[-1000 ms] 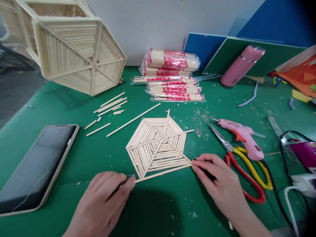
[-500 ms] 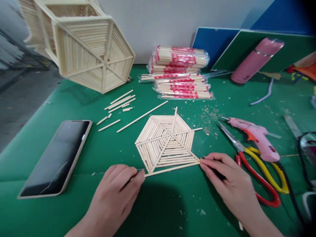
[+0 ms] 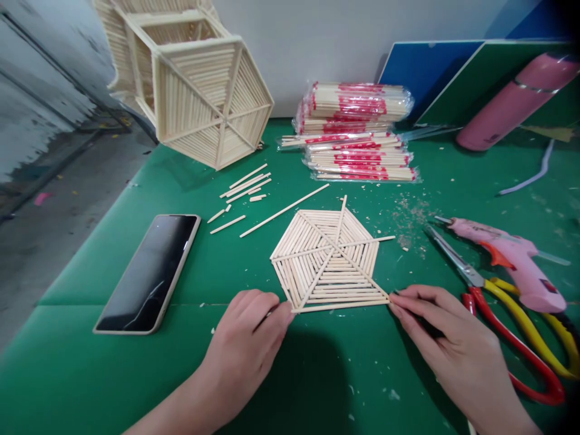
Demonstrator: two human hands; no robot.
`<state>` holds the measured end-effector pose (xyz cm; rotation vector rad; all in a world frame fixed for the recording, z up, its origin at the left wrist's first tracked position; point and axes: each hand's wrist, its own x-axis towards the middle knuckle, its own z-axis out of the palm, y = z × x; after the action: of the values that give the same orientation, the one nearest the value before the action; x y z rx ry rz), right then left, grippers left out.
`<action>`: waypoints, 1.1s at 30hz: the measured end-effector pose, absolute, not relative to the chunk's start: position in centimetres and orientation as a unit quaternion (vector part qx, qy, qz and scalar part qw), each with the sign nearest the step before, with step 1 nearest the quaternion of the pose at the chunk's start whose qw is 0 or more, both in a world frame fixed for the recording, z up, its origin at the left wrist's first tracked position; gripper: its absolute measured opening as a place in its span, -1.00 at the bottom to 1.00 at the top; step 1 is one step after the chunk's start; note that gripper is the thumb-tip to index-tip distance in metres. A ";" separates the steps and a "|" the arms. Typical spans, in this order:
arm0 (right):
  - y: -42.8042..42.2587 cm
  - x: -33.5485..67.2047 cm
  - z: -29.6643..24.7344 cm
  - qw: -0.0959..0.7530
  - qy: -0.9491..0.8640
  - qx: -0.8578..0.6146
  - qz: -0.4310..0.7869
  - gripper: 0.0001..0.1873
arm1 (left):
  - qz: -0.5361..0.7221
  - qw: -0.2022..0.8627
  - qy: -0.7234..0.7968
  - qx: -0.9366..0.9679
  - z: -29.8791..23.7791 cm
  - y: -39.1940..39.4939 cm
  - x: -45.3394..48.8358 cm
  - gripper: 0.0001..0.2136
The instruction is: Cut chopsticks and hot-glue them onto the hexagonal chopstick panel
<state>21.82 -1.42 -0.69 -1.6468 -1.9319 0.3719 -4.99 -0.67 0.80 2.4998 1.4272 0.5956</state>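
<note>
A hexagonal panel of wooden sticks lies flat on the green table, with spokes crossing at its centre and two spoke ends jutting past the far and right edges. Along its near edge runs a single wooden stick. My left hand pinches this stick's left end between thumb and fingers. At the other end, beside the panel's right corner, my right hand pinches the stick's tip. Part of another stick shows below my right wrist.
Cut sticks and a long stick lie beyond the panel. A phone is left; scissors and a pink glue gun are right. Behind stand a stick-built model, wrapped chopsticks and a pink bottle.
The stick's left end has moved up against the panel's near edge, closing the gap there. Both hands keep their pinch. The whole view has shifted, so things appear farther right.
</note>
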 end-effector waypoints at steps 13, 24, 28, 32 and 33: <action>-1.4 21.9 -0.9 0.281 -0.718 -0.618 0.153 -0.81 | 0.201 0.107 0.487 0.843 1.1 -0.1 -4.3 -0.86; -1.5 22.0 -0.8 0.270 -0.722 -0.618 0.151 -0.80 | 0.198 0.168 0.506 0.822 1.5 0.3 -3.8 -0.85; -1.5 22.0 -0.7 0.274 -0.723 -0.617 0.148 -0.80 | 0.200 0.163 0.514 0.818 1.6 0.3 -3.6 -0.86; -1.7 22.1 -0.7 0.279 -0.719 -0.618 0.156 -0.81 | 0.201 0.168 0.520 0.813 1.8 0.3 -3.3 -0.86; -1.7 22.1 -0.7 0.277 -0.718 -0.619 0.159 -0.81 | 0.201 0.172 0.520 0.812 1.8 0.3 -3.3 -0.86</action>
<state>22.10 -1.71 -0.73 -1.6620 -1.9277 0.4273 -3.29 0.31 1.77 2.3047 1.4761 0.5706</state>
